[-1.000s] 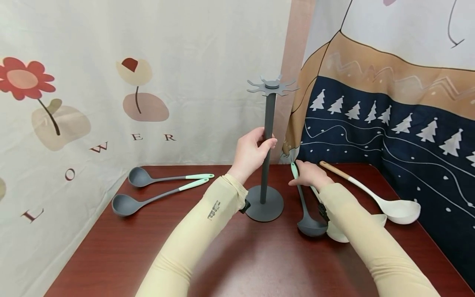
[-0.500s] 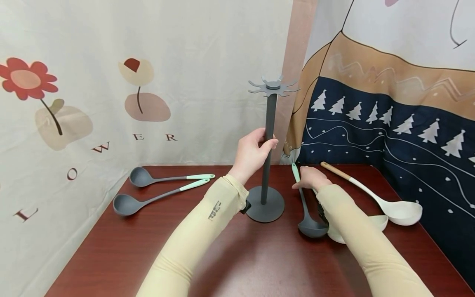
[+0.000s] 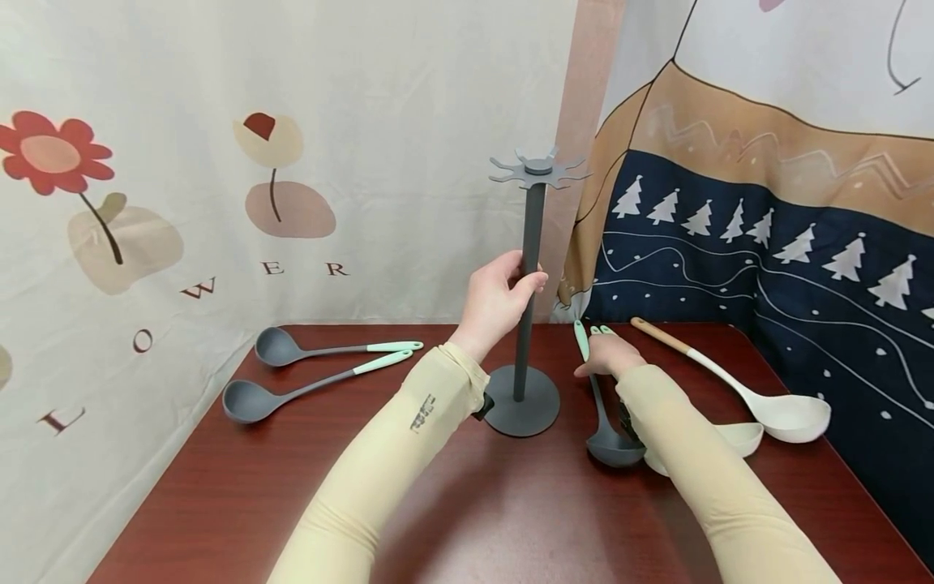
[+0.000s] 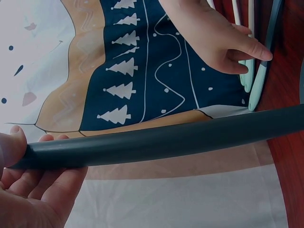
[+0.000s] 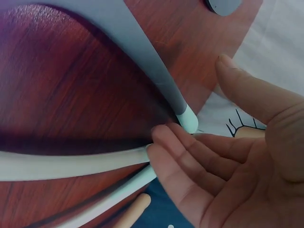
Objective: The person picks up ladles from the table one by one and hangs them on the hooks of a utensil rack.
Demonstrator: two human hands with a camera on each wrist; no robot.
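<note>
My left hand (image 3: 490, 304) grips the upright post of a dark grey utensil stand (image 3: 522, 357), whose top carries a ring of hooks. To its right, my right hand (image 3: 613, 354) hovers over the mint-tipped handles of a grey ladle (image 3: 615, 448) and two white utensils, one with a visible bowl (image 3: 744, 438). In the right wrist view the thumb stands well apart from the fingers (image 5: 185, 166), which lie against or just over the handle ends; contact is hard to tell. My sleeve hides part of the white utensils.
On the left of the brown table (image 3: 438, 503) lie two grey ladles, one farther back (image 3: 277, 347) and one nearer (image 3: 248, 401), with mint handles. A white ladle with a wooden handle (image 3: 791, 418) lies at the far right. Printed cloth (image 3: 409, 162) hangs close behind.
My right hand has shifted slightly toward me along the handles, and two more mint handle ends now show beyond it. My left hand stays on the post.
</note>
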